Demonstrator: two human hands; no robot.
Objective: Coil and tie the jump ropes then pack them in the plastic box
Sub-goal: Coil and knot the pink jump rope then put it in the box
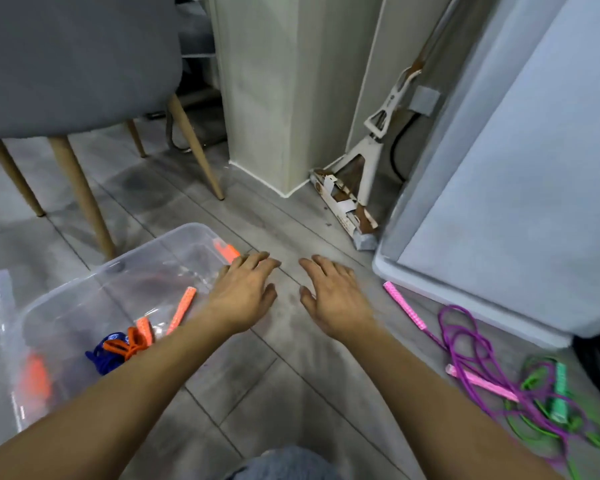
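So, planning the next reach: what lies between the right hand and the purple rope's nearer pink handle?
Only bare floor, in the head view, separates the right hand from the nearer pink handle.

From my feed I see a grey fabric-shelled chair at upper left, standing on tapered pale wooden legs on a grey wood-look plank floor. Beside it, at centre, rises a pale beige square column with a white skirting. A white, rust-stained squeeze mop leans in the corner behind the column, its head on the floor. Just right of the mop stands a large pale grey-blue cabinet with a white base.
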